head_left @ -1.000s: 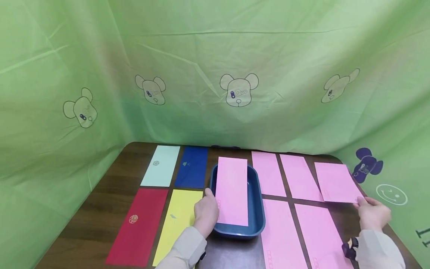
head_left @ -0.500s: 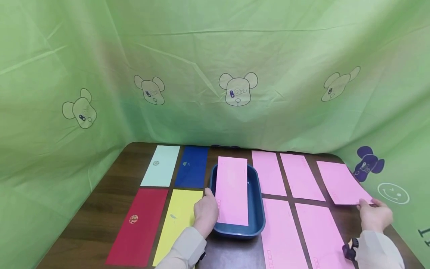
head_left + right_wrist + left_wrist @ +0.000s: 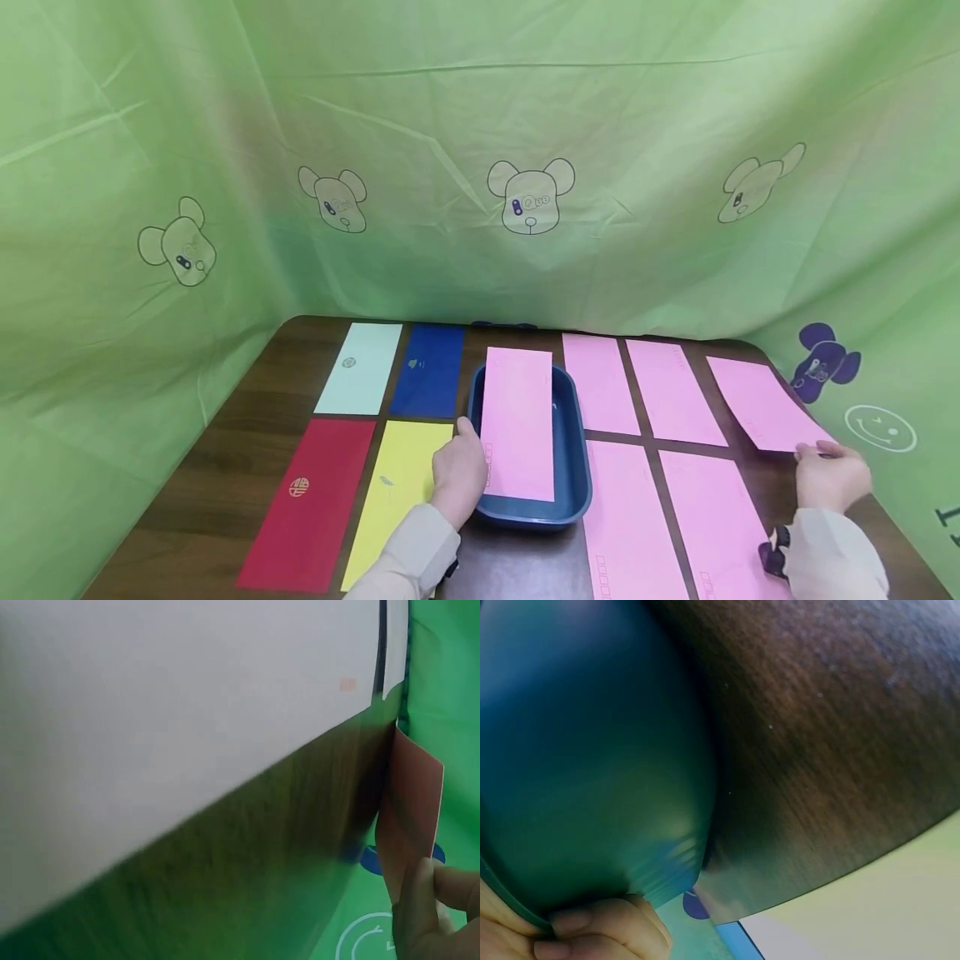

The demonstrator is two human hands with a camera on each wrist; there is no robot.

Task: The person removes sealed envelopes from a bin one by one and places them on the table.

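Observation:
My left hand (image 3: 459, 467) grips the left rim of a dark blue rectangular tub (image 3: 572, 479). In the left wrist view its curled fingers (image 3: 607, 926) press against the tub's wall (image 3: 592, 765). Lying across the tub is a pink envelope (image 3: 517, 425). At the far right of the table, my right hand (image 3: 832, 477) pinches the near edge of another pink envelope (image 3: 761, 407), which bends upward toward the fingers. The right wrist view shows this envelope (image 3: 414, 799) from the side, held between thumb and fingers.
More pink envelopes (image 3: 626, 517) lie in rows right of the tub. To its left lie a pale mint envelope (image 3: 367, 375), a blue one (image 3: 427, 375), a red one (image 3: 322, 517) and a yellow one (image 3: 401, 467). A green curtain (image 3: 420, 275) stands behind the brown table (image 3: 202, 492).
The pink envelope's near edge has shifted right and bent upward with my right hand, away from the neighbouring envelope. My left hand and the tub have stayed in place.

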